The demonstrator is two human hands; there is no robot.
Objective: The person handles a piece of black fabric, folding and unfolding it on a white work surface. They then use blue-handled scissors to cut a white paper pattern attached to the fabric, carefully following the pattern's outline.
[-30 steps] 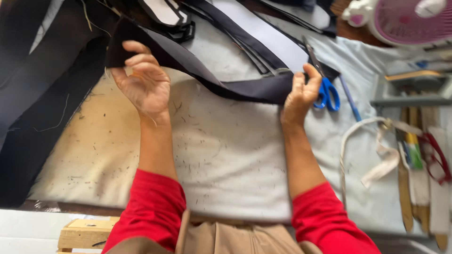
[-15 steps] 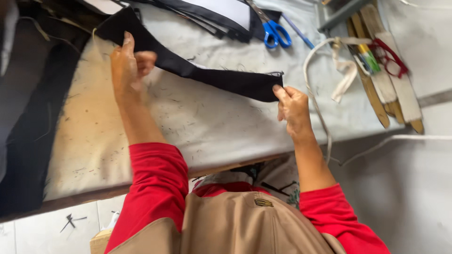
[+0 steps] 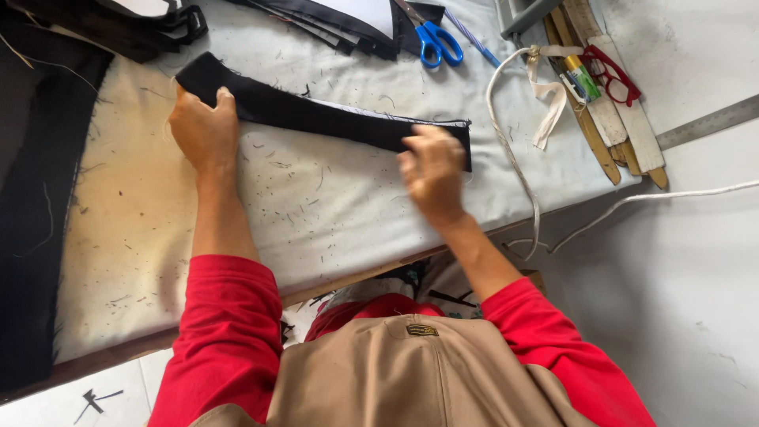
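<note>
A long strip of black fabric [image 3: 316, 115] lies flat and folded on the padded white work table [image 3: 332, 205]. My left hand [image 3: 204, 130] presses down on the strip's left end with its fingers together. Over the strip's right end my right hand [image 3: 433, 172] lies flat, blurred with motion, palm down on the cloth. Both arms wear red sleeves.
Blue-handled scissors [image 3: 436, 39] and a blue pen [image 3: 474, 41] lie at the back. Black fabric pieces [image 3: 348, 24] are piled behind them, and dark cloth [image 3: 32, 221] covers the left side. A white cord [image 3: 514, 158], wooden rulers [image 3: 609, 119] and red-handled snips [image 3: 617, 73] lie right.
The strip was held up and stretched between both hands; now it lies flat on the table, folded, with both hands pressing on it. The view has shifted.
</note>
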